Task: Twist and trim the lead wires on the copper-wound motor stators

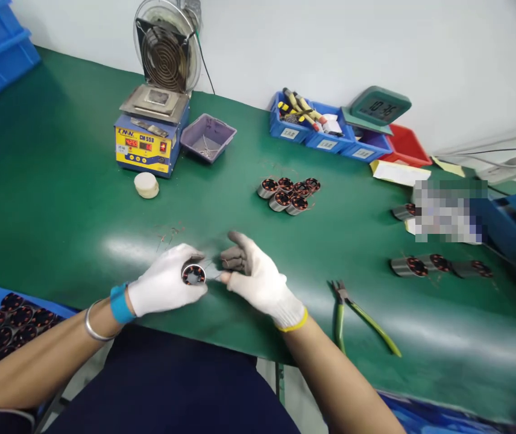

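Dark clothing (pixel 172 386) over the person's lap lay nearest, below the edge of the green counter (pixel 81 229). Just above that edge, a copper-wound ring (pixel 187 276) sat in the left hand (pixel 165 280), whose white-gloved fingers and thumb curled around its side. Beside it, the right hand (pixel 257 276) was partly open, thumb and fingers near the ring's loose wire ends; whether it pinched one, I could not tell. Wire scraps (pixel 170 234) lay beyond the left hand, while green-handled pliers (pixel 343 294) rested to the right, handles spread. Farther back stood a cluster of similar rings (pixel 280 201), a pale round block (pixel 146 186), a blue-and-yellow machine (pixel 144 154) and a purple tray (pixel 197 150)
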`<state>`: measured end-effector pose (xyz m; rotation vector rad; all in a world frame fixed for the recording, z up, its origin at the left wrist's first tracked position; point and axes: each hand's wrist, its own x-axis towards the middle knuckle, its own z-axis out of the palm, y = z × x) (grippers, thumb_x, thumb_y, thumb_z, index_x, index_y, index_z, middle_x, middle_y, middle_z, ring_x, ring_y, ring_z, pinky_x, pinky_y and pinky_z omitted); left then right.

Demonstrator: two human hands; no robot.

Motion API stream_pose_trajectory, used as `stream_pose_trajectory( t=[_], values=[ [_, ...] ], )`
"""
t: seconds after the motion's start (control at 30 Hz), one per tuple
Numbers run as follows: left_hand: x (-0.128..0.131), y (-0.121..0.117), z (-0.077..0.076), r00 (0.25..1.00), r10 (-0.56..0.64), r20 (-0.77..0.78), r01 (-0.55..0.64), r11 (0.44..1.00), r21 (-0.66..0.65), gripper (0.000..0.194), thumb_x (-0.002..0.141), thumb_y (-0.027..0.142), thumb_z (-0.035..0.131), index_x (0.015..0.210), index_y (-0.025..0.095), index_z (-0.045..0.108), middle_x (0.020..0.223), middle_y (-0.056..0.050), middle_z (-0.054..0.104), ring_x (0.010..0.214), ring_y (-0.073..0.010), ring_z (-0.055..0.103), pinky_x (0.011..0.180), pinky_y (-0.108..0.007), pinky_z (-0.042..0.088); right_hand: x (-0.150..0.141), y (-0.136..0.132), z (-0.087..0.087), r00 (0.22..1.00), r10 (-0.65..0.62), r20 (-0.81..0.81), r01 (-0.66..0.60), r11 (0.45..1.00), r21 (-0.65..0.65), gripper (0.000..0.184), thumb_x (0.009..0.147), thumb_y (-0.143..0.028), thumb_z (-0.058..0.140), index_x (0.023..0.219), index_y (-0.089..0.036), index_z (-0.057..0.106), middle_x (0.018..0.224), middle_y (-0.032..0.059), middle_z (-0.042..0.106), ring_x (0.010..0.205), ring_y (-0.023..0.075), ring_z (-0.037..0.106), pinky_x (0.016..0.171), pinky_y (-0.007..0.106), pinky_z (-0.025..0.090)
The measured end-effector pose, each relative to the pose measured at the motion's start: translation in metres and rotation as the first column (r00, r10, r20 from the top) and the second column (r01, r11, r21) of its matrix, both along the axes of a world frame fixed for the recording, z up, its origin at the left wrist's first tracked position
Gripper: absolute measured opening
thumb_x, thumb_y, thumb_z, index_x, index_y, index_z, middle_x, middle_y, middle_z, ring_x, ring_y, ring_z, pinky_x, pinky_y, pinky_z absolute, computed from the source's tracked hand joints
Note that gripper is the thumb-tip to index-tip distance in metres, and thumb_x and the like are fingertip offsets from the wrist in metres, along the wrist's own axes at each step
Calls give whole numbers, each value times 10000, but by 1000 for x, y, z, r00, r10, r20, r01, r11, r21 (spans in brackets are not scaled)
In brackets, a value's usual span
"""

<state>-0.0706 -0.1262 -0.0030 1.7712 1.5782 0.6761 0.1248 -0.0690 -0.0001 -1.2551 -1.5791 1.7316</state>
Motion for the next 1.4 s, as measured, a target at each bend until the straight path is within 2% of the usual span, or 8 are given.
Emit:
stream_pose_trajectory(
  t=[0.07,0.2,0.43,0.7,0.83,1.03,1.23,1.4],
  values=[
    [2,5,1,995,10,103,-5,999,-47,128,781,258,557,866,180,611,962,-54,655,893,-199,627,804,-329,508,-4,-9,-2,996,62,69,-62,998,2,859,619,-213,745,1388,-224,363,921,6,615,801,152,595,739,314,491],
    [6,11,2,993,40,110,-32,997,-73,97,855,234,454,803,197,526,744,3,609,680,-154,587,630,-284,463,-17,-19,-5,996,84,-12,-85,993,-78,761,680,-161,644,1387,-195,366,729,-52,582,655,119,564,639,272,459],
    [6,10,-2,994,-110,11,110,994,14,106,853,246,483,863,199,576,882,-29,653,832,-184,613,745,-309,466,-13,-19,-6,989,58,-133,-76,987,-139,806,648,-162,640,1394,-150,336,677,-76,547,581,94,515,556,236,391],
    [8,5,-11,936,197,292,-212,977,22,138,885,323,452,945,201,476,924,-57,641,880,-195,644,805,-349,513,-7,-23,-2,994,100,46,-94,989,-110,789,648,-147,595,1399,-162,354,679,-74,553,590,104,512,552,238,389],
    [8,-2,4,986,153,-69,-148,986,70,500,616,371,723,1033,171,531,1008,-86,612,945,-259,595,841,-390,486,-7,-12,-2,999,33,3,-32,994,-107,545,648,-168,551,1191,-150,509,650,-68,535,581,106,503,564,243,397],
    [5,-3,4,948,26,-318,-48,997,-61,351,644,491,699,798,192,598,805,-37,598,759,-217,576,681,-324,432,-18,17,-2,989,85,124,-64,983,-170,221,679,-195,543,891,-182,606,615,-39,588,497,94,511,532,229,426],
    [2,0,0,954,-87,-286,77,996,-47,344,642,461,716,825,188,614,843,-42,618,786,-211,573,708,-312,426,-42,48,14,713,241,658,-420,899,127,157,663,-284,612,789,-258,702,760,-17,698,692,163,624,627,258,442],
    [1,-1,-1,950,-20,-311,23,1000,5,343,662,471,704,818,181,611,825,-46,612,782,-216,568,689,-316,412,-21,32,24,562,251,788,-474,878,58,165,661,-317,628,803,-266,696,837,-16,709,754,177,628,617,256,411]
  ],
)
